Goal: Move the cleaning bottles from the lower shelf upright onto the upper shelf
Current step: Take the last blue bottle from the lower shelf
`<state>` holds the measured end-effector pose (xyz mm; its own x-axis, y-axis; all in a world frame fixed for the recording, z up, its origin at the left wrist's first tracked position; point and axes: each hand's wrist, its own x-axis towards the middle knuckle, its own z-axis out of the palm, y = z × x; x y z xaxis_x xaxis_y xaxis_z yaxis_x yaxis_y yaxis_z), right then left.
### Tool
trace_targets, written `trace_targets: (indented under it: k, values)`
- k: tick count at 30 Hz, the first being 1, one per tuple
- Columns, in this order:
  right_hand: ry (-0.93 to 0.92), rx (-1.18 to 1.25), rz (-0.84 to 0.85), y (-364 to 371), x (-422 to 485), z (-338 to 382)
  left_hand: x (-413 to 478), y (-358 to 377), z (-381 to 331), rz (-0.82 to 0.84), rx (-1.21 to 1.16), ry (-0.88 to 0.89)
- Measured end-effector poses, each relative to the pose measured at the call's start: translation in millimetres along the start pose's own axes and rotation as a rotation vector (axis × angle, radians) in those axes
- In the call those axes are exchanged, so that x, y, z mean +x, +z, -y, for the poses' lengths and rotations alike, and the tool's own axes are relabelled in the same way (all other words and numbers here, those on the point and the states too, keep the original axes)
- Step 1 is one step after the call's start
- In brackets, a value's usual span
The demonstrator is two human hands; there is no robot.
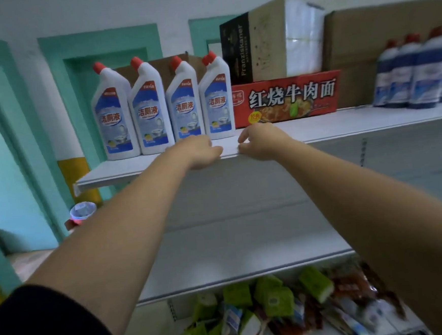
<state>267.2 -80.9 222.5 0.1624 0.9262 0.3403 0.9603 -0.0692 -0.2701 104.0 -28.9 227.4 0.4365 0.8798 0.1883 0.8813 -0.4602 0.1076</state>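
Several white cleaning bottles (147,107) with red caps and blue labels stand upright in a row at the left end of the upper shelf (343,126); the rightmost bottle (216,99) stands next to a red box. My left hand (200,153) rests on the shelf's front edge just in front of the two right-hand bottles and holds nothing. My right hand (261,143) rests on the same edge close beside it, fingers loosely bent, also holding nothing. Neither hand touches a bottle. The lower shelf (234,245) below my arms shows its white board.
A red noodle box (288,98) with a black carton (255,45) on top sits right of the bottles. Dark blue bottles (418,72) stand at the far right before a brown carton. Green and red packets (265,309) fill the bottom shelf. A cup (82,212) sits at the left.
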Motion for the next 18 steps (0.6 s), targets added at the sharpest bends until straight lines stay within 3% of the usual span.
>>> trace_targets:
  k: [9,18]
  values:
    - [0.252,-0.086,-0.093,-61,-75,-162,17,31,-185,0.001,-0.067,0.296]
    - [0.451,-0.155,-0.049,-119,-166,-338,25,90,-380,0.028,-0.088,0.441]
